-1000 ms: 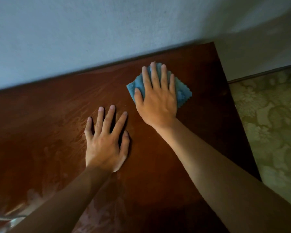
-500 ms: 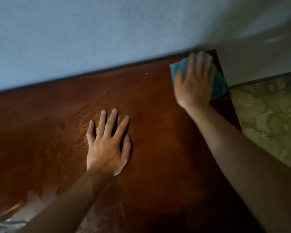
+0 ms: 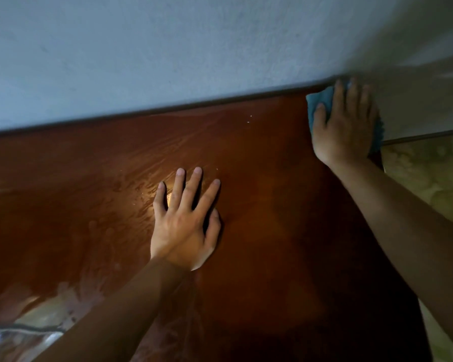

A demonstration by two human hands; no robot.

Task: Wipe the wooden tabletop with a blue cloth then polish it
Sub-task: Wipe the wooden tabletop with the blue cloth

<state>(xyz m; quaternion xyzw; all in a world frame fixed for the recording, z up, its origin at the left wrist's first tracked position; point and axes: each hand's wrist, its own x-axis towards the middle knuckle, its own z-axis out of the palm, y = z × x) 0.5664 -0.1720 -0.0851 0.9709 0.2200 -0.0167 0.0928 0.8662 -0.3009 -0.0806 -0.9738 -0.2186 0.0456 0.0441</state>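
A glossy reddish-brown wooden tabletop (image 3: 272, 205) fills most of the view, with faint streaks across its left half. My right hand (image 3: 344, 126) lies flat with straight fingers on a blue cloth (image 3: 321, 100), pressing it onto the table's far right corner beside the wall. Most of the cloth is hidden under the hand; blue edges show at the left and right. Near the table's middle, my left hand (image 3: 186, 220) rests flat with its fingers spread, and it holds nothing.
A pale wall (image 3: 168, 53) runs along the table's far edge. Beyond the table's right edge lies a floor with a green floral pattern (image 3: 434, 178). Something shiny and unclear sits at the near left corner (image 3: 16, 340).
My right hand has slid the blue cloth from the table's middle back and to the right, into the far right corner. My left hand has stayed planted.
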